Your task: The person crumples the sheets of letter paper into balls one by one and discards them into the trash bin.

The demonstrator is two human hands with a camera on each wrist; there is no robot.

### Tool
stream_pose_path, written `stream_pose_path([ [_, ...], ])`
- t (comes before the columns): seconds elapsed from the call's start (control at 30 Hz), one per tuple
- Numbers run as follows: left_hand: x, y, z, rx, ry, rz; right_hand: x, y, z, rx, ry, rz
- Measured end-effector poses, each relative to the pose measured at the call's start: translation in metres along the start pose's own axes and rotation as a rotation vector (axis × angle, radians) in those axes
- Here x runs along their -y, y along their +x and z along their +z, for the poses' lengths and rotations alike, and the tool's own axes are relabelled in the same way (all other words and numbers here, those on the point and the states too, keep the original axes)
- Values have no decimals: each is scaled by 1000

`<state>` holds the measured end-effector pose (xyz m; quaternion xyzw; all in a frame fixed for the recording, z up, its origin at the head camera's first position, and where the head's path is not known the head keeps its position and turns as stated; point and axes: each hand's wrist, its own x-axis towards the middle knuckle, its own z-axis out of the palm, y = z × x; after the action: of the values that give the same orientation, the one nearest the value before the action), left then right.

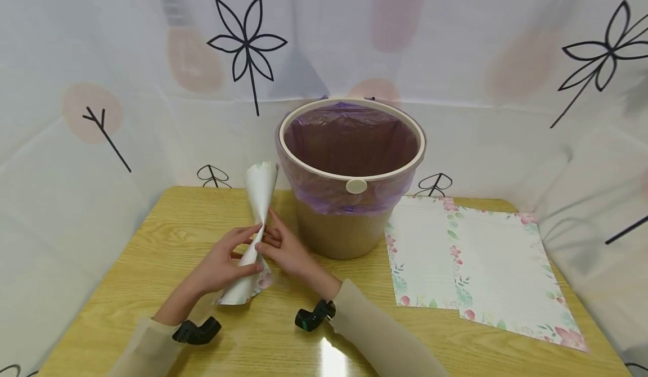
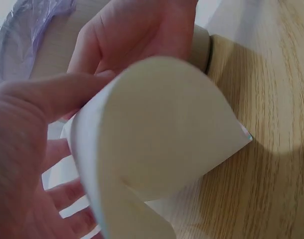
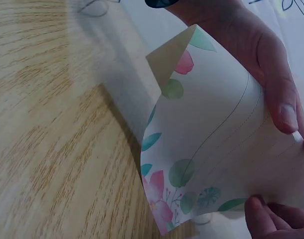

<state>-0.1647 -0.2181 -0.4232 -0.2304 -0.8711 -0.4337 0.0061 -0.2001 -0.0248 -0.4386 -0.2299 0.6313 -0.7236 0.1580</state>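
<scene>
Pinching flower-bordered paper point(image 1: 260, 188) at its narrowed waist between left hand point(image 1: 223, 261) and right hand point(image 1: 290, 251), over the counter point(image 1: 152, 242) just left of the lined bin point(image 1: 339, 236), presumably squeezing from both sides to stop the gathered middle springing open, leaving both ends flaring.

We see the left hand point(image 2: 20, 144) grip curled white paper point(image 2: 162, 129), its flared end near us, the right hand point(image 2: 142, 32) partly hidden behind it, with tabletop point(image 2: 276, 99) below and purple film point(image 2: 45, 22) beyond.
</scene>
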Motion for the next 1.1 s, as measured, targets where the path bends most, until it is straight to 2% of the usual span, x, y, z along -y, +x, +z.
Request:
stream_pose_path([
  [0.17, -2, -1, 1, 48, -2, 60, 4, -1, -3, -37, 17, -3],
  [0.27, -1, -1, 1, 63, 10, 115, 7, -2, -5, -64, -13, -1],
  [0.37, -1, -1, 2, 54, 60, 160, 9, -2, -7, -101, -59, -1],
  [0.47, -2, 0, 1, 37, 84, 162, 11, -3, -9, -140, -84, -10],
  [0.63, -6, -1, 0, 8, 110, 134, 9, -4, -12, -180, -62, 5],
  [0.93, -10, -1, -1, -131, 289, 184, 5, -9, -12, -236, -73, 28],
  [1.1, -10, 1, 0, -300, 352, 261, 4, -9, -11, -237, -49, 43],
])
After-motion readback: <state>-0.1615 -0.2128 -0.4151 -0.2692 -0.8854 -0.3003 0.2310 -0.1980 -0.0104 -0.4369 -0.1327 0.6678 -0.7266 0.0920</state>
